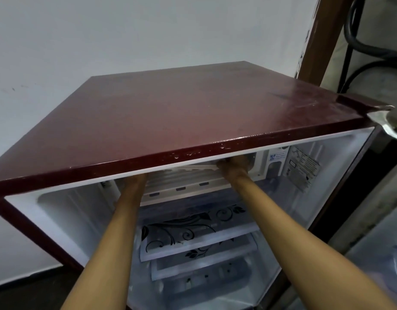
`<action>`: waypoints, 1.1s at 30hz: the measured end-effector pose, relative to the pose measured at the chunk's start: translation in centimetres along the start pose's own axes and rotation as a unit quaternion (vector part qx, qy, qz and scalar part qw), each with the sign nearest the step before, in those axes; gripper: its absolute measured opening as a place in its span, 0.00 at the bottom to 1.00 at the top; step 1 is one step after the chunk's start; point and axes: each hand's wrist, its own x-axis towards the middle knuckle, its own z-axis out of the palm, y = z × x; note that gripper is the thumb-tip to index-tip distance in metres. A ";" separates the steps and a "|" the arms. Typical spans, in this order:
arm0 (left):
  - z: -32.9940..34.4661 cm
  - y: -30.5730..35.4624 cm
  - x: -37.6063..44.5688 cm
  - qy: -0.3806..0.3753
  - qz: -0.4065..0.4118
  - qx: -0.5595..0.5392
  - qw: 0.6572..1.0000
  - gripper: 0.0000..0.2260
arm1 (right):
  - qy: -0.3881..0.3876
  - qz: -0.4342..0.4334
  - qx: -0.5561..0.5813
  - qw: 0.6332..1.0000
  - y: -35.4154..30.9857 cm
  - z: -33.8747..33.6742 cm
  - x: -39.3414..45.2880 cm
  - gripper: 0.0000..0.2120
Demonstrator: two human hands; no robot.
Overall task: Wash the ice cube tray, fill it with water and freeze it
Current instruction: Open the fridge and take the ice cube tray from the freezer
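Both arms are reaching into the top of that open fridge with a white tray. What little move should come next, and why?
Probably ease the ice cube tray further in, level. The right hand grips its end at the freezer opening; the left hand is mostly hidden under the fridge top.

A single head-worn wide-angle camera looks forward and steeply down from above a maroon refrigerator, close enough that the cabinet's top panel fills the middle of the frame. The open interior falls away below it, with patterned glass shelves seen from above. Both forearms run up from the bottom edge into the upper compartment. A pale wall closes the background; lens distortion bends the cabinet's edges outward. No second view is given.
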 end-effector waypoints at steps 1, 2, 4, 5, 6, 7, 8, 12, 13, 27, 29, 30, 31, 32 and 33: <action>0.2 0.2 -0.2 0.025 -0.001 -0.037 0.999 0.07 | 0.008 0.006 0.019 1.000 -0.1 -0.2 -0.4 0.13; 0.3 0.3 -0.4 0.057 0.001 -0.079 0.995 0.08 | 0.018 0.009 0.042 0.999 -0.2 -0.5 -0.9 0.13; 0.3 0.2 -1.5 0.103 0.022 -0.132 0.986 0.03 | 0.042 0.020 0.075 0.996 -0.3 -1.4 -2.6 0.13; 0.1 0.4 -2.1 0.118 0.028 -0.137 0.983 0.06 | 0.051 0.024 0.091 0.994 -0.4 -1.7 -3.3 0.13; -0.1 0.3 -2.7 0.126 0.029 -0.133 0.983 0.10 | 0.057 0.026 0.110 0.992 -0.3 -2.1 -4.4 0.13; -0.3 0.4 -3.8 0.137 0.026 -0.127 0.982 0.12 | 0.060 0.028 0.129 0.989 -0.1 -2.6 -5.7 0.13; -0.5 0.3 -4.8 0.145 0.015 -0.130 0.981 0.13 | 0.062 0.036 0.145 0.987 0.0 -3.2 -7.1 0.15; -1.3 0.4 -12.4 0.109 -0.022 -0.224 0.968 0.11 | 0.092 0.073 0.208 0.971 1.2 -6.2 -13.5 0.29; -1.6 0.5 -15.0 0.097 -0.029 -0.250 0.963 0.10 | 0.103 0.079 0.224 0.966 1.6 -7.1 -15.3 0.30; 0.9 -3.5 -46.9 -0.050 -0.154 -0.381 0.910 0.06 | 0.320 0.064 0.306 0.895 9.6 -25.7 -43.4 0.22; 2.4 -3.3 -51.4 -0.075 -0.164 -0.375 0.909 0.05 | 0.375 0.060 0.299 0.876 10.4 -28.5 -47.1 0.23; 3.3 -3.1 -53.5 -0.092 -0.168 -0.373 0.908 0.07 | 0.401 0.057 0.297 0.865 10.8 -29.9 -48.9 0.23; 4.1 -2.9 -55.4 -0.113 -0.171 -0.373 0.905 0.07 | 0.427 0.054 0.297 0.853 11.2 -31.3 -50.7 0.23; 5.0 -2.6 -57.2 -0.138 -0.172 -0.371 0.902 0.07 | 0.453 0.053 0.298 0.839 11.5 -32.7 -52.4 0.23; 6.0 -2.3 -59.0 -0.165 -0.173 -0.368 0.899 0.07 | 0.483 0.053 0.300 0.821 11.9 -34.1 -54.1 0.23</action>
